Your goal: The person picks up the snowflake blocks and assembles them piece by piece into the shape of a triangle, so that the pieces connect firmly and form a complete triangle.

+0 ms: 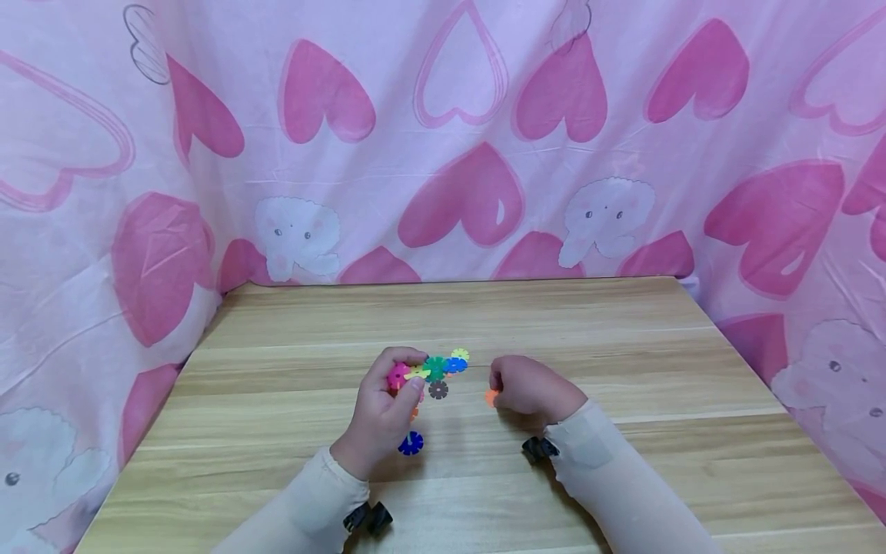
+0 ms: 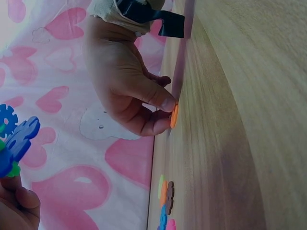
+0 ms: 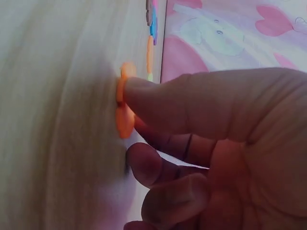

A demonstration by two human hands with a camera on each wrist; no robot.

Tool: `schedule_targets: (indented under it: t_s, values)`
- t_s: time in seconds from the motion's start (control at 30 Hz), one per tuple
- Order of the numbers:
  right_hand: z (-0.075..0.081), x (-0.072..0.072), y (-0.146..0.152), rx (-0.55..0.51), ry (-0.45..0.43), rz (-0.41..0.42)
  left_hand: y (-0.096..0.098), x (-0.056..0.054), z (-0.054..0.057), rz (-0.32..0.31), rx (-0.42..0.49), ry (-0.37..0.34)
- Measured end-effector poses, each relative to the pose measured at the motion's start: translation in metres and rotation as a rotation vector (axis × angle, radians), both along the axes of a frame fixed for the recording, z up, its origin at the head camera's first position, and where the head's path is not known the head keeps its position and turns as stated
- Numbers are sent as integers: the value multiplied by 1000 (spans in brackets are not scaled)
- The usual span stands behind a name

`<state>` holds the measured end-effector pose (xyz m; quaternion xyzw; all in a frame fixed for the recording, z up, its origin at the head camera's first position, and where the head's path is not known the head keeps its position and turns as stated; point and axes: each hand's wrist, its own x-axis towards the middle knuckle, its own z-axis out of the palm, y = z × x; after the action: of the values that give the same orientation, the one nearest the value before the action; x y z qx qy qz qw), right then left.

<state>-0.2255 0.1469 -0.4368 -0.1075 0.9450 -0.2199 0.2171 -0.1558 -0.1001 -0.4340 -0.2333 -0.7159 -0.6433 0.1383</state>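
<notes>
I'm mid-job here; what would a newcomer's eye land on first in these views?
Probably the pink heart-patterned cloth hanging behind the wooden table. Next, the bright notched pieces, green and blue among them, in the left hand near the table's middle. Then the orange disc pinched by the right hand.

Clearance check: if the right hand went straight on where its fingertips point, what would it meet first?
Probably the wooden table, with the orange piece in the grip of the right hand leading. Any gap looks slight; whether they touch is unclear.
</notes>
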Motion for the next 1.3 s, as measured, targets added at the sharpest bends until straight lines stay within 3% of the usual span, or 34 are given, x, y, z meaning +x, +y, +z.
schedule_targets:
  t_s: [0.37, 0.83, 0.97, 1.07, 1.2, 1.3]
  values:
    - [1, -2, 2, -13, -11, 29, -1, 0, 2, 5, -1, -27]
    - [4, 2, 1, -68, -61, -8, 0, 1, 4, 11, -2, -75]
    - [6, 1, 0, -223, -28, -7, -1, 0, 4, 18, 0, -98]
    - [11, -1, 0, -425, 45, 19, -2, 0, 3, 24, 2, -93]
    - [24, 1, 2, -724, 161, 114, -4, -1, 3, 33, 8, -77]
    - [34, 5, 4, -869, 228, 171, -4, -1, 3, 41, 25, -76]
